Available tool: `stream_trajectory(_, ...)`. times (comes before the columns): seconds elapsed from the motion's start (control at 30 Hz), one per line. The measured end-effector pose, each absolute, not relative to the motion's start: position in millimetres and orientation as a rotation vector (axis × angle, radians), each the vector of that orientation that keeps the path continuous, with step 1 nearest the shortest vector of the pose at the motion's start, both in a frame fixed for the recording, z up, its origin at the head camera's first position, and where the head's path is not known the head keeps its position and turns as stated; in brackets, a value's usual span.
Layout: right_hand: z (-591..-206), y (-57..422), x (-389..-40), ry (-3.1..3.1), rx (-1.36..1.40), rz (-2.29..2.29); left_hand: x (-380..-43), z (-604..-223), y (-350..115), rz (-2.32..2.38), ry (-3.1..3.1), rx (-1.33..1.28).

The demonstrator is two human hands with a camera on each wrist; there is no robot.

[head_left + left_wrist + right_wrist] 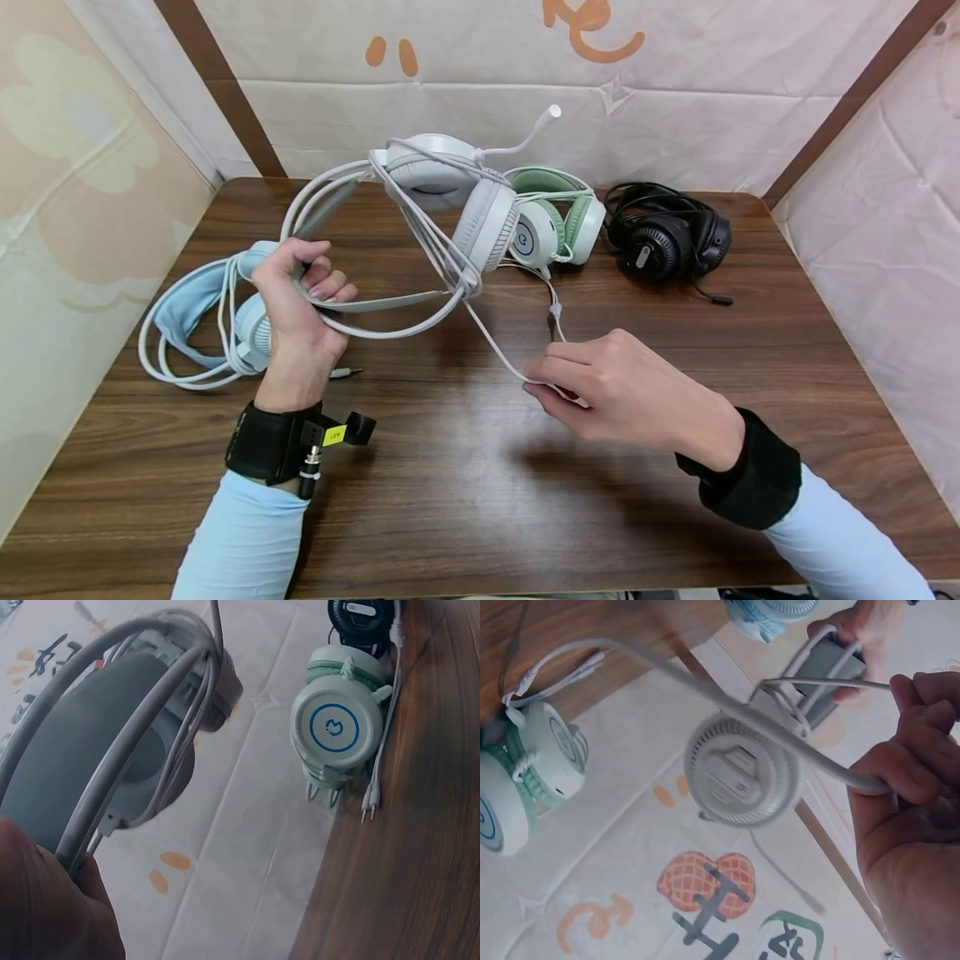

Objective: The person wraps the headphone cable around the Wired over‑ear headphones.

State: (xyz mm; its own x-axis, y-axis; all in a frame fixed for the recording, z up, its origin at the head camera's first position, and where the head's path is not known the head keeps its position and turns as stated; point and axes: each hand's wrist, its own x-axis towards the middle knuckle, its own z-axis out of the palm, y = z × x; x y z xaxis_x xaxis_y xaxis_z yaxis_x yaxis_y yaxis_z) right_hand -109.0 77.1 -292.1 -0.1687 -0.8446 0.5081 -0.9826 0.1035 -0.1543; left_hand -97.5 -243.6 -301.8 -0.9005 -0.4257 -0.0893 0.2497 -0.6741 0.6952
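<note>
A white headset point(491, 221) with a stubby microphone boom is held up over the table, its cable wound around the earcups and headband. My left hand point(300, 304) grips its headband point(112, 772) at the middle. With thumb and fingers, my right hand point(600, 383) pinches the white cable point(491, 342) that comes off the headset. In the right wrist view, the cable point(727, 705) runs past that hand to a splitter and two plugs point(592, 664) near the green-and-white headset. The right palm's inner side is partly hidden in the head view.
On the brown table point(450, 500), a light blue headset point(195, 312) lies at left with its plug point(345, 372) sticking out. Behind, the green-and-white headset point(555, 217) stands next to a black headset point(667, 233). A printed cloth wall point(510, 100) borders the table's back.
</note>
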Motion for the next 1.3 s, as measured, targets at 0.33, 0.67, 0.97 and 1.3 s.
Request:
stream_trajectory(0.33, -287.9, 85.6, -106.0, -2.129, 1.774, 0.63, -96.4, -303.6, -241.6, -2.439, -1.026, 0.399)
stream_trajectory(0.67, -272.6, 96.8, -99.1, -2.143, 1.786, 0.706, -98.5, -305.5, -248.2, -2.288, -1.023, 0.489)
stream_trajectory(0.97, -251.0, 98.8, -110.3, -1.936, 1.679, 0.434, -96.5, -306.9, -241.5, -2.115, -1.21, 0.319)
stream_trajectory(1.3, -218.8, 96.1, -127.3, -1.712, 1.483, 0.069, -91.9, -304.9, -229.8, -1.921, -1.445, 0.231)
